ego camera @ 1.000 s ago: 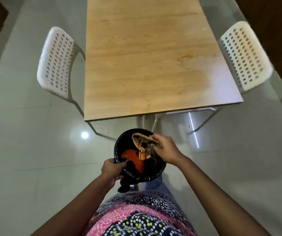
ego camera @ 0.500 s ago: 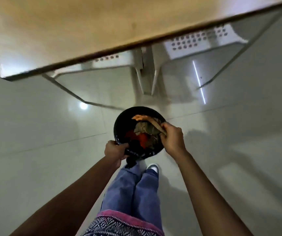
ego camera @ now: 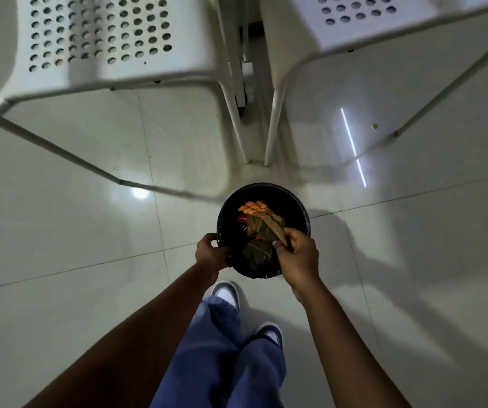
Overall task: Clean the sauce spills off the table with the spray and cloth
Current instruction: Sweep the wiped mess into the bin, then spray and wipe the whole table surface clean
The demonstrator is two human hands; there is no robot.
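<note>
A round black bin (ego camera: pixel 297 203) is low over the tiled floor, just in front of my feet. My left hand (ego camera: pixel 210 254) grips its near-left rim. My right hand (ego camera: pixel 297 256) pinches a crumpled brown, sauce-stained cloth (ego camera: pixel 266 226) inside the bin, above other orange and red scraps. I cannot tell whether the bin rests on the floor. The table top and the spray bottle are out of view.
Two white perforated chairs, one on the left (ego camera: pixel 104 39) and one on the right (ego camera: pixel 384 22), stand close ahead with thin metal legs (ego camera: pixel 245 136) reaching towards the bin. Glossy floor tiles (ego camera: pixel 60 231) lie all around. My shoes (ego camera: pixel 226 293) are right behind the bin.
The view has dropped from the table top to the floor under it. The bin has gone down from waist height towards the floor, with both hands still on the bin and the cloth.
</note>
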